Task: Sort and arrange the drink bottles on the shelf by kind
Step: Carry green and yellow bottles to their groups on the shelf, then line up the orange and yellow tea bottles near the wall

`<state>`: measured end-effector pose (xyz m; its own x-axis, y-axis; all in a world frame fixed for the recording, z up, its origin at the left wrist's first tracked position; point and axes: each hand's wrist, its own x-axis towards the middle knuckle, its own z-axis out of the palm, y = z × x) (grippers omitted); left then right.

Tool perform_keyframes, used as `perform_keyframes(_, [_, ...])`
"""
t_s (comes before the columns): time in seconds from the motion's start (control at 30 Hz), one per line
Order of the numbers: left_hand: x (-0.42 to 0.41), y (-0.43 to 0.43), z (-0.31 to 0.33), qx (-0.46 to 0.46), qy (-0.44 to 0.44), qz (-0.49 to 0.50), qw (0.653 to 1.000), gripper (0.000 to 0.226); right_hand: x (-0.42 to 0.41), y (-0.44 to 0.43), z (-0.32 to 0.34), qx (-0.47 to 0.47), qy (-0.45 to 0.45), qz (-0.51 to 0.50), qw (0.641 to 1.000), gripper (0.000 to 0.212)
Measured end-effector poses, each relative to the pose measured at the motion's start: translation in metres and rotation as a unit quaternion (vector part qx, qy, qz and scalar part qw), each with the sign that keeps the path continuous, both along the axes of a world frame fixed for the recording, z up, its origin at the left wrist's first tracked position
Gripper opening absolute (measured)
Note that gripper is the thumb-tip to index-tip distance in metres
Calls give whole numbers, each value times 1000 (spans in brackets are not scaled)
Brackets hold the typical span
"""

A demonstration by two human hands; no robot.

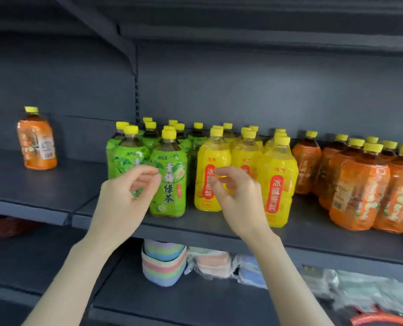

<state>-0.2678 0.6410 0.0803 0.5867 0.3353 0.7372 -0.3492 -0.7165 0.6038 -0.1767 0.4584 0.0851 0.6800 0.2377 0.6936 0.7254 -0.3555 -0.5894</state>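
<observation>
Green tea bottles (168, 182) stand grouped at the middle of the dark shelf (195, 225). Yellow bottles (278, 184) stand to their right, then orange bottles (358, 191) at the far right. One orange bottle (37, 142) stands alone on the left shelf section. My left hand (125, 198) hovers in front of the green bottles with loosely curled fingers, holding nothing. My right hand (235, 196) hovers in front of the yellow bottles, fingers loosely curled and empty. All bottles have yellow caps.
A vertical bracket (135, 90) divides the shelf back. The lower shelf holds stacked pastel bowls (163, 262) and wrapped packages (219, 262). An orange cord (384, 320) lies at bottom right.
</observation>
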Motion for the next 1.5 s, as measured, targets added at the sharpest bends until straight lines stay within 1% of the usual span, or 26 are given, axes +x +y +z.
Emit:
perform_keyframes(0.17, [-72, 101, -23, -16, 25, 14, 999, 11, -58, 112, -22, 14, 40, 33, 999, 22])
perform_keyframes(0.3, [-115, 180, -27, 6, 50, 53, 997, 12, -96, 194, -28, 24, 57, 63, 996, 21])
perform_keyframes(0.43, [-133, 242, -15, 8, 44, 79, 996, 14, -114, 261, -18, 24, 52, 87, 994, 20])
perform_keyframes(0.6, [-134, 310, -11, 8, 21, 106, 994, 14, -111, 336, -8, 14, 26, 100, 995, 18])
perform_keyframes(0.8, [-112, 404, -17, 15, 24, 145, 989, 12, -82, 428, -11, 24, 18, 124, 992, 17])
perform_keyframes(0.9, [-91, 451, -19, 23, 40, 155, 987, 15, -60, 476, -14, 17, 24, 131, 991, 16])
perform_keyframes(1.0, [-68, 495, -13, 32, 57, 151, 986, 18, -35, 521, -12, 8, 32, 122, 992, 21])
perform_keyframes(1.1, [-41, 535, -9, 19, 52, 151, 987, 17, -8, 562, -7, -6, 41, 123, 992, 26])
perform_keyframes(1.23, [-7, 575, -11, -6, 58, 118, 991, 15, 25, 602, -5, -25, 73, 108, 991, 28])
perform_keyframes(1.37, [32, 611, -12, -59, 59, 61, 995, 11, 55, 637, -5, -46, 79, 66, 994, 32])
perform_keyframes(1.43, [52, 628, -14, -73, 69, 36, 994, 13, 70, 653, -3, -46, 81, 51, 994, 39])
perform_keyframes(1.5, [71, 642, -16, -85, 86, 13, 993, 17, 82, 668, 0, -28, 104, 57, 993, 53])
